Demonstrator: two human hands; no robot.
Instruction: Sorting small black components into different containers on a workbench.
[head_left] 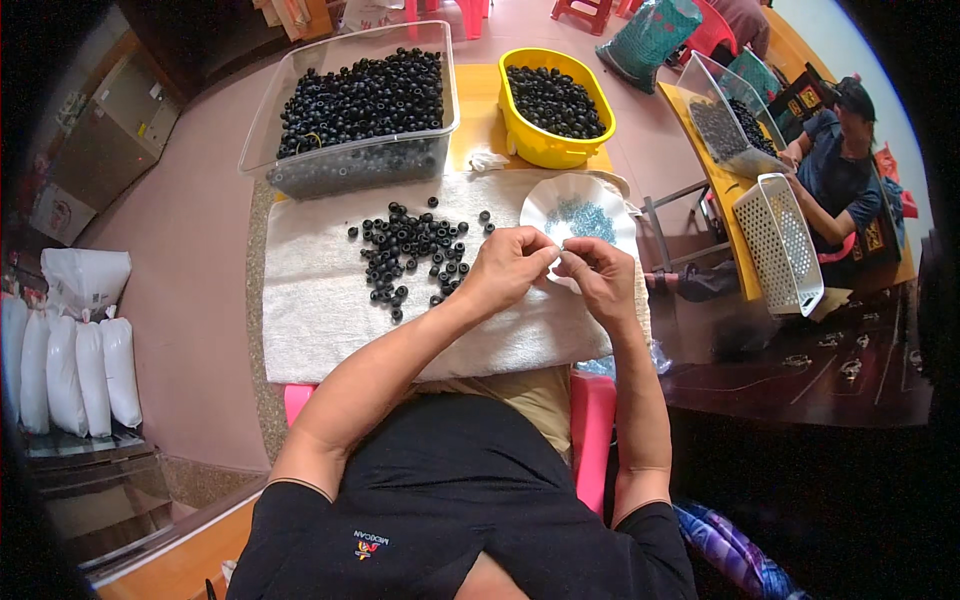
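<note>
Both of my hands meet at the near edge of a white scalloped dish (536,206), fingertips almost touching. The thumb and fingers of my left hand (507,265) are pinched together. My right hand (602,283) is pinched the same way, facing it. Whatever sits between the fingertips is too small to make out. Inside the dish lie many tiny clear-blue pieces (583,217). Left of my hands, a loose heap of small black round pieces with holes (410,240) is spread over a white towel (320,320).
Beyond the towel stand a clear plastic bin (350,165) and a yellow tub (557,150), both full of black pieces. At the right, a person (835,160) sits by another table with a clear bin and a white perforated basket (778,245). White sacks (65,375) stand at the left.
</note>
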